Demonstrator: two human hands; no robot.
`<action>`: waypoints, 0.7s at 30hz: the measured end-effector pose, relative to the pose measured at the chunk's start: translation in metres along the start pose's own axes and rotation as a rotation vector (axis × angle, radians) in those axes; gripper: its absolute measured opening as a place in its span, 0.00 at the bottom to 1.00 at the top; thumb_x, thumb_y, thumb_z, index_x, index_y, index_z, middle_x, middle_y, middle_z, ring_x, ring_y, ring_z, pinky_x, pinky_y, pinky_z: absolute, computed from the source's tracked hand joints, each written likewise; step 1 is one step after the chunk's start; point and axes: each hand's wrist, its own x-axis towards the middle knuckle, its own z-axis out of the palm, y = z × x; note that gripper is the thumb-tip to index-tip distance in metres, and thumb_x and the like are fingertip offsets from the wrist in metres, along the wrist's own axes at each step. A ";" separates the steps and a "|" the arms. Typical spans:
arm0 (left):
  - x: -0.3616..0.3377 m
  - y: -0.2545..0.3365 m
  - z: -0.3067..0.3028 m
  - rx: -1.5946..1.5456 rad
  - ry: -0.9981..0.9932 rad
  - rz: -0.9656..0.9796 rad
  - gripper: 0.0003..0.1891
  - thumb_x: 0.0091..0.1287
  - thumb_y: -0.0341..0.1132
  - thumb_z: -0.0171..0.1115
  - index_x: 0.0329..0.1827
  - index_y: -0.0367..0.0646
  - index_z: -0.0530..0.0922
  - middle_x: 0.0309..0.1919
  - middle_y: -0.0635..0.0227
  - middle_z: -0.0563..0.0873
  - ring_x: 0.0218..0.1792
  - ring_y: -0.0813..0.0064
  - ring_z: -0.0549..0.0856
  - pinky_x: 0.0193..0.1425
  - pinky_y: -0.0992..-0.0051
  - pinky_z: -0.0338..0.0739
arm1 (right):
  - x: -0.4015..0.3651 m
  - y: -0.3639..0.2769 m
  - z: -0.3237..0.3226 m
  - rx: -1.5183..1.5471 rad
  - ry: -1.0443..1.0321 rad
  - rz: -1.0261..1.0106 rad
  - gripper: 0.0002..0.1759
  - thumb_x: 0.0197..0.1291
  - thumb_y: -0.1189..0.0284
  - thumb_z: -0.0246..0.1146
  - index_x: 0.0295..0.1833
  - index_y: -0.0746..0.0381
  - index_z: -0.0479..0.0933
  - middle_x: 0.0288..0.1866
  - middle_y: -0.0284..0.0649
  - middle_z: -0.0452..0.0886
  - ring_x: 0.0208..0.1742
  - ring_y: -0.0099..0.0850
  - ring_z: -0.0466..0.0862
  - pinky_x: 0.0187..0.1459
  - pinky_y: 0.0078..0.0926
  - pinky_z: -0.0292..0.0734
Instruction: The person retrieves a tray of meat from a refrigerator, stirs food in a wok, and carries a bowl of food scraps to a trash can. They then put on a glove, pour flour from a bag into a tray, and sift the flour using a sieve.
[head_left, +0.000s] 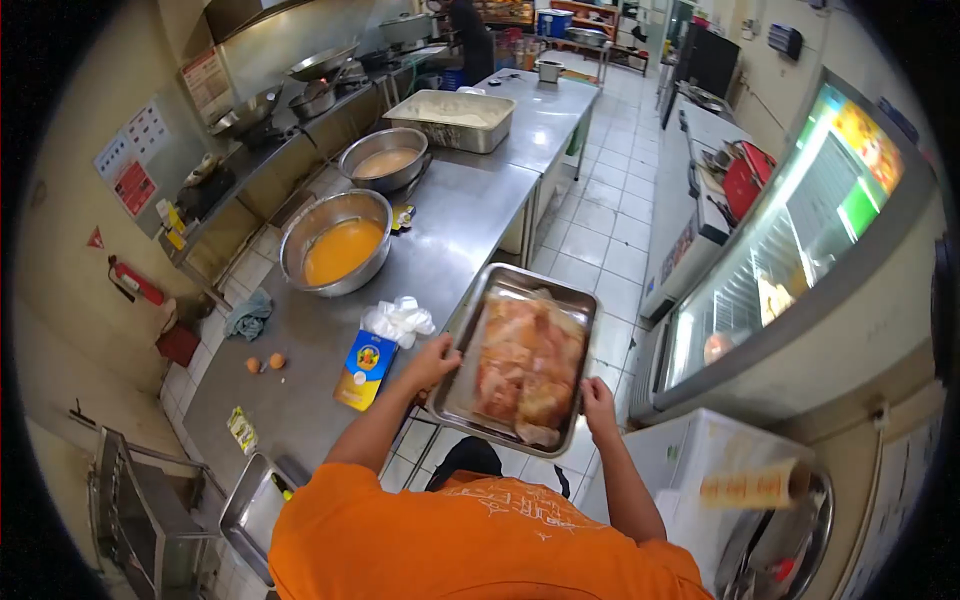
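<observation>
Both my hands carry a rectangular metal tray (pixel 459 398), held in front of my body beside the steel table's edge. My left hand (pixel 433 362) grips its left rim, and my right hand (pixel 599 408) is closed on the lower right rim. Pale pink raw meat pieces (pixel 528 360), looking like chicken and slightly blurred, fill the middle of the tray. Close to my left hand on the table lie a crumpled white plastic bag (pixel 398 321) and a blue and yellow packet (pixel 365 370). The fingers under the tray rim are partly hidden.
On the steel table (pixel 450 215) stand a bowl of orange liquid (pixel 343 250), a bowl of paler liquid (pixel 385 160) and a deep pan of flour-like powder (pixel 452 118). Eggshells (pixel 277 360) lie nearby. A glass-door fridge (pixel 770 260) is at right. Another person (pixel 470 40) stands far back.
</observation>
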 end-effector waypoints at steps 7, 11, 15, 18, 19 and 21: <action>0.128 -0.075 -0.078 0.160 0.324 -0.108 0.13 0.61 0.38 0.64 0.32 0.36 0.73 0.19 0.62 0.75 0.23 0.74 0.71 0.30 0.69 0.71 | 0.252 -0.006 0.112 -0.136 -0.231 -0.106 0.15 0.68 0.65 0.57 0.33 0.65 0.73 0.23 0.36 0.74 0.25 0.24 0.73 0.28 0.27 0.69; 0.195 -0.101 -0.080 0.119 0.401 -0.316 0.14 0.61 0.38 0.64 0.32 0.35 0.72 0.19 0.59 0.75 0.22 0.69 0.73 0.30 0.68 0.71 | 0.361 -0.009 0.153 -0.397 -0.213 -0.188 0.14 0.69 0.64 0.55 0.38 0.66 0.74 0.28 0.41 0.79 0.30 0.28 0.79 0.32 0.29 0.73; 0.247 -0.122 -0.088 0.276 0.425 -0.491 0.13 0.62 0.38 0.64 0.35 0.35 0.77 0.25 0.54 0.82 0.28 0.56 0.82 0.36 0.64 0.75 | 0.423 -0.006 0.164 -0.303 -0.476 -0.025 0.14 0.70 0.63 0.53 0.39 0.63 0.73 0.29 0.38 0.79 0.27 0.25 0.79 0.26 0.23 0.73; 0.293 -0.134 -0.103 0.484 0.455 -0.486 0.16 0.63 0.40 0.63 0.48 0.40 0.83 0.36 0.50 0.86 0.40 0.51 0.85 0.46 0.60 0.79 | 0.468 -0.030 0.150 -0.214 -0.934 0.175 0.18 0.73 0.58 0.49 0.47 0.62 0.74 0.36 0.38 0.82 0.33 0.27 0.85 0.30 0.25 0.78; 0.313 -0.130 -0.108 0.575 0.460 -0.580 0.15 0.63 0.40 0.63 0.47 0.40 0.83 0.38 0.49 0.86 0.42 0.50 0.85 0.47 0.59 0.79 | 0.484 -0.022 0.144 -0.241 -1.065 0.085 0.20 0.73 0.57 0.49 0.53 0.61 0.75 0.41 0.39 0.83 0.36 0.28 0.85 0.36 0.27 0.79; 0.354 -0.119 -0.117 0.625 0.460 -0.655 0.15 0.67 0.40 0.55 0.49 0.42 0.83 0.40 0.47 0.85 0.45 0.47 0.84 0.50 0.55 0.77 | 0.529 -0.031 0.110 -0.312 -1.255 -0.004 0.22 0.73 0.56 0.50 0.61 0.59 0.74 0.48 0.39 0.83 0.40 0.29 0.85 0.45 0.29 0.79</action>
